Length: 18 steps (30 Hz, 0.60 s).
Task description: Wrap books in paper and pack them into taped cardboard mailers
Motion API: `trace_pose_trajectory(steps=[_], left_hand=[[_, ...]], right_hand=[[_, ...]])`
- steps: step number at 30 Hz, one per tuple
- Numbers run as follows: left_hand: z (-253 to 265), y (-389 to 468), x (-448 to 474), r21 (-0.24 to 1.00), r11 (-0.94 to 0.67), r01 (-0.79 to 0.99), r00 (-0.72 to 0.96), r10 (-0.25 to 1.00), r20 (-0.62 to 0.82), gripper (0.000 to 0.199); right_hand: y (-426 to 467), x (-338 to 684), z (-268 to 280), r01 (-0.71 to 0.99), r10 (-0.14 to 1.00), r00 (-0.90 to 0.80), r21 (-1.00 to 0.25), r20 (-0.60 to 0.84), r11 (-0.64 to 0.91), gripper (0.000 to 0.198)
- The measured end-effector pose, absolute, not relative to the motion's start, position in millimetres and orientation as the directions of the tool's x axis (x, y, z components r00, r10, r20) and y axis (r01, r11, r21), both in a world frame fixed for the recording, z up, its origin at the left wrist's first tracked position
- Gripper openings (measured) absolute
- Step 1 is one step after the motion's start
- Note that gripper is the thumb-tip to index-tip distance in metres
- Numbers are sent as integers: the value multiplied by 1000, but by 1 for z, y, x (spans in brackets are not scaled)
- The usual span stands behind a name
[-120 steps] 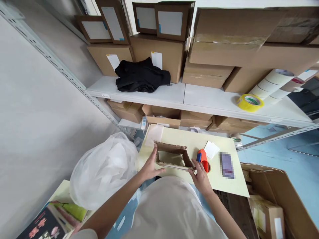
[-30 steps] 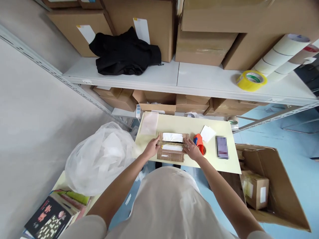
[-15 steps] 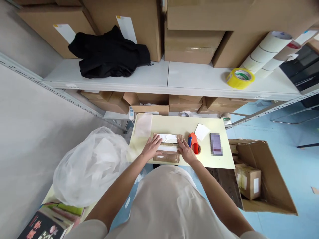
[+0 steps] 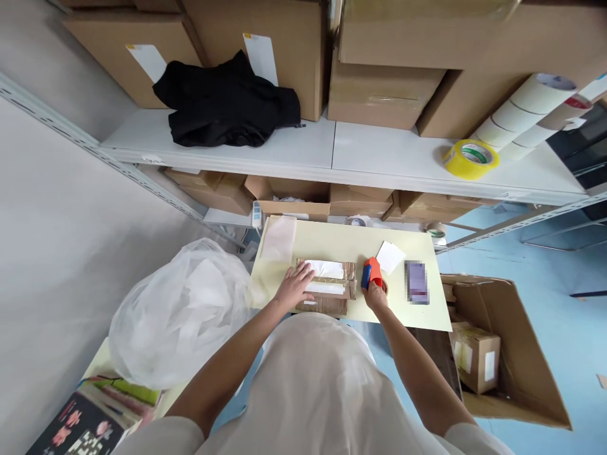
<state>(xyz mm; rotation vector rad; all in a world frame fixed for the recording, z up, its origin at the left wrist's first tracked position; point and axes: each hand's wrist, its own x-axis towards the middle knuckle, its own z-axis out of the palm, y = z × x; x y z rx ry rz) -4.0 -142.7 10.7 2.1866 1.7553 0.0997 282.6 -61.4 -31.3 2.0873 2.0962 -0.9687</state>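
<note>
A small cardboard box (image 4: 349,282) with white labels on its top lies on the pale yellow table (image 4: 332,235). My left hand (image 4: 294,284) rests with fingers spread on the box's left side. To the right of the box, my right hand (image 4: 376,294) is closed around the handle of an orange and blue tape dispenser (image 4: 373,270). A roll of tape shows partly behind that hand. Another flat brown cardboard piece (image 4: 322,306) lies at the table's near edge, just below the box.
White paper slips (image 4: 391,256) and a blurred purple item (image 4: 417,282) lie right on the table. A large plastic bag (image 4: 180,316) stands left. An open carton (image 4: 526,354) is at lower right. Above the table runs a shelf (image 4: 370,148) with boxes, a black garment (image 4: 232,104) and yellow tape (image 4: 471,158).
My right hand has left the box's right side and taken hold of the tape dispenser. My left hand stays on the box. The view has shifted slightly.
</note>
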Motion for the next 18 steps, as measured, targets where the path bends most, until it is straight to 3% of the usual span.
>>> trace_pose_trajectory(steps=[4, 8, 10, 14, 18], left_hand=[[7, -148, -6, 286, -202, 937, 250, 957, -144, 67], [4, -149, -8, 295, -216, 931, 265, 955, -136, 67], [4, -148, -9, 299, -220, 929, 269, 954, -134, 67], [6, -147, -8, 318, -218, 923, 274, 951, -144, 68], [12, -148, -8, 407, -188, 894, 265, 954, -142, 69]], right_hand=[[-50, 294, -4, 869, 942, -7, -467, -336, -160, 32], [-37, 297, 42, 599, 994, 16, -795, -104, -93, 37], [-33, 285, 59, 442, 996, -58, -896, -72, -39, 43], [-30, 252, 70, 461, 902, -369, -887, -225, -33, 52], [-29, 241, 60, 581, 861, -414, -814, -295, 1, 55]])
